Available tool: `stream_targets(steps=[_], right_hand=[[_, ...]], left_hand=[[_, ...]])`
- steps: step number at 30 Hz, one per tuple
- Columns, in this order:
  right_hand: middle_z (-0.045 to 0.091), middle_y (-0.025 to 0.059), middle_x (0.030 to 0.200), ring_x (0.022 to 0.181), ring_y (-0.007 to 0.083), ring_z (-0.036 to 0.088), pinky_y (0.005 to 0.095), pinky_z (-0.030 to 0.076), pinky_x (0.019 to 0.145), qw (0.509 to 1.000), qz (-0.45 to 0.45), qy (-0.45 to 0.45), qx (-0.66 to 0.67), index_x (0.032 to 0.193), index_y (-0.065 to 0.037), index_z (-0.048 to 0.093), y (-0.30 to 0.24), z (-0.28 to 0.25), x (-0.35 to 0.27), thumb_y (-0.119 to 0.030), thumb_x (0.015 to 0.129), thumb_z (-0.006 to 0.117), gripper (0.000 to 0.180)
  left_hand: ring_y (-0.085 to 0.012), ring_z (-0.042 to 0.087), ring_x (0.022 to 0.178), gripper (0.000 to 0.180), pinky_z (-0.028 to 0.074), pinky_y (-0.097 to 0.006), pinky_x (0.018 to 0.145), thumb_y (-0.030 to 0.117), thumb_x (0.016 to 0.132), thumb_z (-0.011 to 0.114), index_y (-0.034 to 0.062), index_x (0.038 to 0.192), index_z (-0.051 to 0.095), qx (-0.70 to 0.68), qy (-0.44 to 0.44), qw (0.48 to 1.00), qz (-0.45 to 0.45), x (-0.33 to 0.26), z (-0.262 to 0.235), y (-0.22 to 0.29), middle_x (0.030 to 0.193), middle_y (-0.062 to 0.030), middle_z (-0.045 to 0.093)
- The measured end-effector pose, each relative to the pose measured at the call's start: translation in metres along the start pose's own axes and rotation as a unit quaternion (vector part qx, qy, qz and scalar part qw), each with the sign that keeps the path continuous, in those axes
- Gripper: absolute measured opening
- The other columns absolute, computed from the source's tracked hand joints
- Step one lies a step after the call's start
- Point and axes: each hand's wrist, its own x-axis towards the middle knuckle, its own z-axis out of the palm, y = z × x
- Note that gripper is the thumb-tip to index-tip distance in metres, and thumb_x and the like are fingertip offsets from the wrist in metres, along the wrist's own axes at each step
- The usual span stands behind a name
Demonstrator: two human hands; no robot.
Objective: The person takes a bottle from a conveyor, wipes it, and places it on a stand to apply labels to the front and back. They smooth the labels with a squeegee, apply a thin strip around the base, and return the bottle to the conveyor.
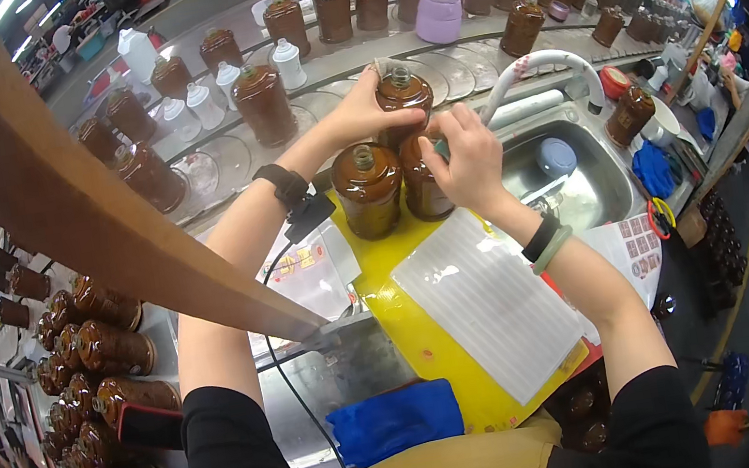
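My left hand (pixel 372 115) is wrapped around a glossy brown glass bottle (pixel 404 92) with a clear neck, at the conveyor's near edge. Close beside it, my right hand (pixel 469 160) has its fingers curled in a pinch over a second brown jar-like bottle (pixel 425 195). What those fingers hold is hidden, though a greenish patch shows between them. A third brown bottle (pixel 369 191) stands upright to the left on the yellow mat (pixel 381 272). Below my right hand lies a white striped sheet (pixel 489 304).
Behind runs a conveyor (pixel 315 106) lined with brown bottles, white containers (pixel 289 63) and a purple jar (pixel 438 10). A steel sink (pixel 592 151) with a white hose (pixel 543 60) is right. A wooden beam (pixel 117 216) crosses the left; a blue cloth (pixel 397 423) lies near me.
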Motion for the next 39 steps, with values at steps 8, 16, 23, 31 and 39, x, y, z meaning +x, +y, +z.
stream_targets(steps=[8,16,23,31,39], right_hand=[[0.060,0.0115,0.094,0.091,0.0368,0.063,0.0489,0.049,0.075,1.000,0.016,-0.006,0.021,0.097,-0.007,0.063,-0.002,-0.002,-0.001,-0.018,0.089,0.074,0.017],[0.059,0.0097,0.092,0.088,0.0338,0.063,0.0475,0.051,0.071,1.000,0.006,-0.002,0.006,0.091,-0.010,0.063,-0.002,-0.003,0.001,-0.021,0.088,0.077,0.019],[0.059,0.0106,0.094,0.089,0.0339,0.064,0.0474,0.051,0.073,1.000,0.018,-0.007,0.008,0.095,-0.009,0.064,-0.003,-0.005,0.000,-0.024,0.088,0.077,0.021],[0.062,0.0124,0.096,0.092,0.0357,0.064,0.0493,0.052,0.077,1.000,0.013,-0.003,-0.002,0.097,-0.009,0.065,-0.001,-0.002,-0.001,-0.026,0.090,0.074,0.021],[0.061,0.0136,0.103,0.100,0.0366,0.064,0.0501,0.053,0.080,1.000,0.005,-0.003,0.010,0.102,-0.008,0.064,0.002,-0.005,-0.002,-0.027,0.095,0.072,0.021]], left_hand=[[-0.0351,0.049,0.140,0.084,0.038,-0.045,0.119,0.048,0.085,0.087,-0.0002,0.145,0.054,0.178,0.236,0.941,0.165,-0.004,-0.023,-0.007,0.148,-0.0215,0.052],[-0.0427,0.047,0.144,0.112,0.040,-0.046,0.122,0.039,0.066,0.097,-0.0060,0.153,0.043,0.299,0.299,0.899,-0.113,0.014,-0.089,-0.069,0.159,-0.0278,0.043],[-0.0356,0.059,0.127,0.087,0.049,-0.045,0.109,0.028,0.067,0.096,0.0012,0.139,0.053,0.158,0.330,0.929,0.062,-0.030,-0.080,-0.049,0.132,-0.0186,0.058],[-0.0206,0.068,0.112,0.077,0.054,-0.036,0.101,0.019,0.080,0.095,0.0015,0.140,0.050,0.144,0.434,0.889,0.016,-0.191,-0.101,0.074,0.133,-0.0106,0.065],[-0.0204,0.065,0.119,0.077,0.053,-0.035,0.103,0.006,0.085,0.088,0.0071,0.149,0.045,-0.094,0.567,0.818,0.038,-0.345,-0.078,0.158,0.134,-0.0095,0.064]])
